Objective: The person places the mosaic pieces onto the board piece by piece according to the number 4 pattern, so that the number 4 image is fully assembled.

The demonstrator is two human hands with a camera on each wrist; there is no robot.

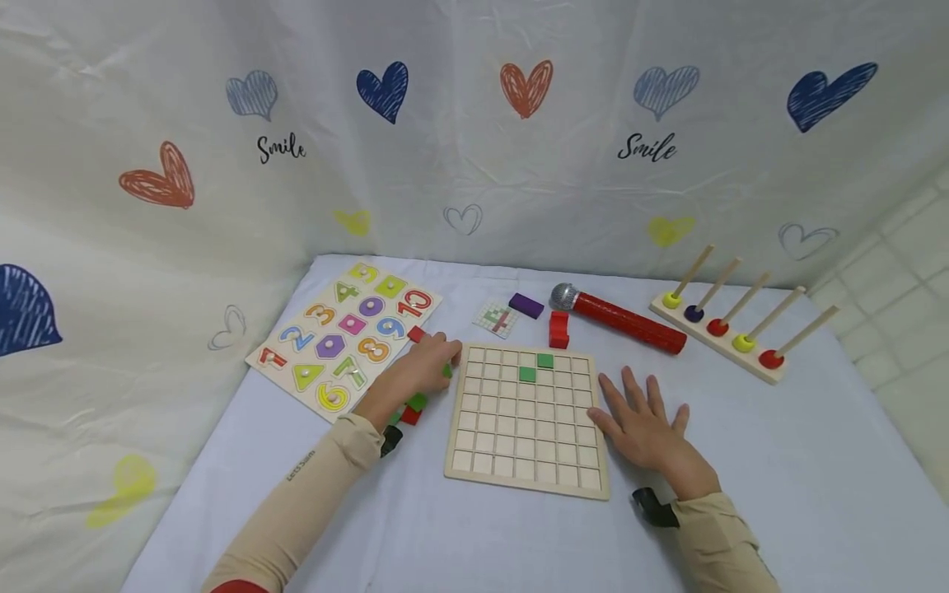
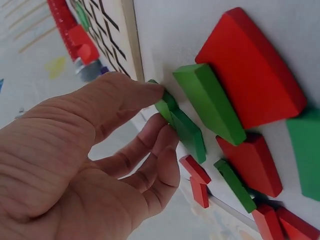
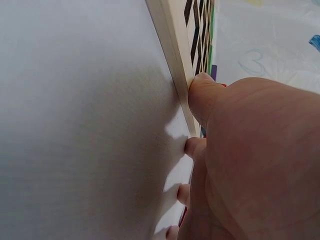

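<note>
My left hand (image 1: 430,362) is by the left edge of a wooden grid board (image 1: 526,486), its thumb and fingers pinching a small green tile (image 2: 164,106). Another green tile (image 2: 190,136) overlaps the pinched one in the left wrist view. Loose red tiles (image 2: 255,70) and green tiles (image 2: 210,102) lie scattered beside this hand. Two green squares (image 1: 527,375) sit diagonally to each other in the board's upper cells. My right hand (image 1: 645,432) rests with fingers spread on the table, its thumb (image 3: 202,97) against the board's right edge.
A number puzzle board (image 1: 296,375) lies at the left. Behind the grid board are a pattern card (image 1: 495,318), a purple block (image 1: 526,305), red blocks (image 1: 559,329) and a red microphone (image 1: 623,321). A peg stand (image 1: 730,342) with coloured beads stands at the back right.
</note>
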